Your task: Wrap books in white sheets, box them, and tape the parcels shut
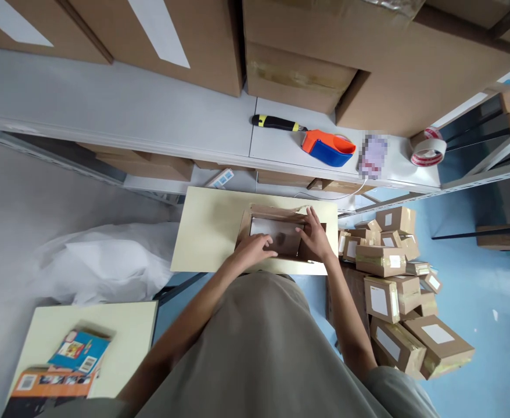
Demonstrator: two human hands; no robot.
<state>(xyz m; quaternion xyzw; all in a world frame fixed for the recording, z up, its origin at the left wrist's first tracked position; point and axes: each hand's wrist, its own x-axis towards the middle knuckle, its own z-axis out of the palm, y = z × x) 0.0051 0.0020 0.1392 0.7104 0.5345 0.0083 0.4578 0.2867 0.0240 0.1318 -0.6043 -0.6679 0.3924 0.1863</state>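
Note:
An open cardboard box (243,231) sits on a pale yellow table (211,232) right before me. Inside it is a pale grey surface with a darker area; I cannot make out what it is. My left hand (254,249) reaches over the box's near left side, its fingers slightly bent and apart. At the right end, my right hand (315,235) spreads its fingers, thumb over the opening and fingertips by the far right corner of the flaps. Neither hand visibly grips anything, though contact with the cardboard is hard to judge.
A grey shelf (172,113) ahead bears large cartons, a utility knife (276,122), an orange-and-blue tape dispenser (328,148), a blurred-out phone (372,157) and tape rolls (429,148). Packed boxes (381,261) are heaped at right. Left are a white plastic bag (107,261) and packages (78,351).

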